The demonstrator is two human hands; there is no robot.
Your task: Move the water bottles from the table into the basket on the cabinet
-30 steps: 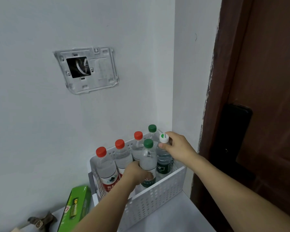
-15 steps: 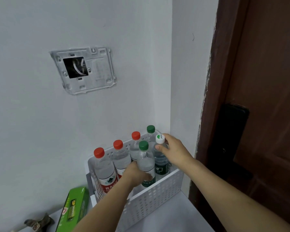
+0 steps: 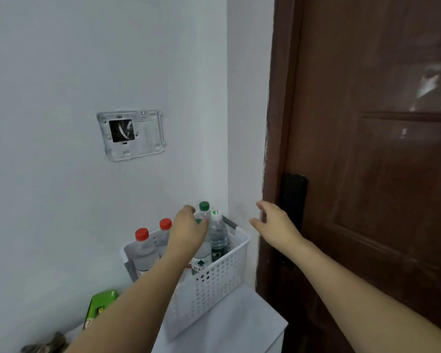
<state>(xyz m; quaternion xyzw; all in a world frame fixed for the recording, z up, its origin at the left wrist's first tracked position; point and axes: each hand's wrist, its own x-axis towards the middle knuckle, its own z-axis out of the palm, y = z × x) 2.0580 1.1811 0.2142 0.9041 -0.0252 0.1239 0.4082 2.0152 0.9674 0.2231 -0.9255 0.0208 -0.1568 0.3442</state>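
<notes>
Head view shows the white perforated plastic basket [image 3: 214, 281] on the pale cabinet top [image 3: 239, 324], holding several upright clear plastic water bottles [image 3: 218, 234] with red, green and white caps. The left hand [image 3: 189, 233] rests loosely curled over one green cap; the right hand [image 3: 273, 225] hovers spread and empty beside the basket. No table is visible, so remaining bottles cannot be judged.

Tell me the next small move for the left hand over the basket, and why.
Probably lift the left hand off the green-capped bottle and draw back: that bottle stands upright in the basket beside the others, and the right hand is open and clear.
</notes>
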